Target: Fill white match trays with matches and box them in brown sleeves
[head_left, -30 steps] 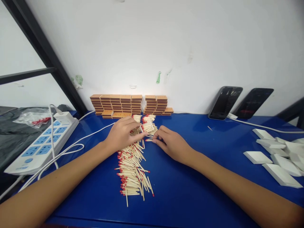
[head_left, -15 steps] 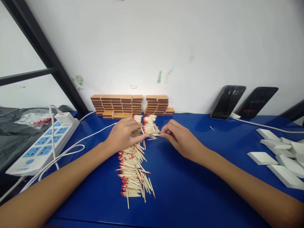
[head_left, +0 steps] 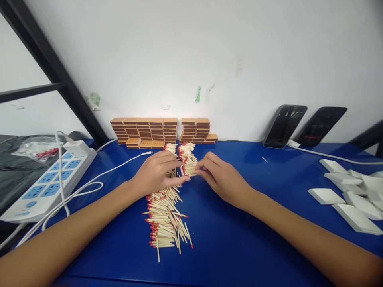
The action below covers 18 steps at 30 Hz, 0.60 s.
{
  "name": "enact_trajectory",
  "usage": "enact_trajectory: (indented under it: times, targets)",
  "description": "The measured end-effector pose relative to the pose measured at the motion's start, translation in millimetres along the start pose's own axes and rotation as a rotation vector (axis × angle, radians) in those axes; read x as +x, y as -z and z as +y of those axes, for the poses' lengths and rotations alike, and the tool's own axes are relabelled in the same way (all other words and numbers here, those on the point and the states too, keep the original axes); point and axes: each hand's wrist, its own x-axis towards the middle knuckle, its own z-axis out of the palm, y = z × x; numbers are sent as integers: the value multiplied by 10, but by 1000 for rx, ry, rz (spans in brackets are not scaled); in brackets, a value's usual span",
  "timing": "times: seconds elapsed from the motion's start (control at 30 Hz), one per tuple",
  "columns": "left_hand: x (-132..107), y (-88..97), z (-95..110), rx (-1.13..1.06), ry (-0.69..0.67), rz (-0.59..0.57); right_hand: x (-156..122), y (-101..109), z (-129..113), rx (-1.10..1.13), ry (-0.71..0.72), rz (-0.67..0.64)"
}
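Observation:
A long pile of red-tipped matches (head_left: 166, 215) lies on the blue table (head_left: 239, 239), running from the middle toward the wall. My left hand (head_left: 157, 173) rests on the pile's far part, fingers closed around a small white matchbox tray (head_left: 187, 170) filled with matches. My right hand (head_left: 220, 177) meets it from the right, its fingertips pinched on the matches at the tray's open end. Both hands touch the tray.
Orange matchbox sleeves (head_left: 163, 130) are stacked against the wall. White box trays (head_left: 350, 195) lie at the right. Two dark phones (head_left: 284, 125) lean on the wall. A white power strip (head_left: 48, 181) with cables sits at the left, beside a plastic bag (head_left: 36, 147).
My right hand has moved left and closed in on the tray, fingertips now pressing on the matches in it. The left hand has stayed on the tray.

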Motion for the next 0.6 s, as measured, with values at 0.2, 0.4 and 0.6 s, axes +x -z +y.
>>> enact_trajectory:
  times: [0.2,0.4,0.6]
  targets:
    - [-32,3,-138,96,130,41,4,-100,50,52,-121,35]
    - [-59,-8,-199,138,188,68,31,-222,69,27,-89,-56]
    - [-42,-14,-159,125,163,73,52,-263,74,-23,-96,-77]
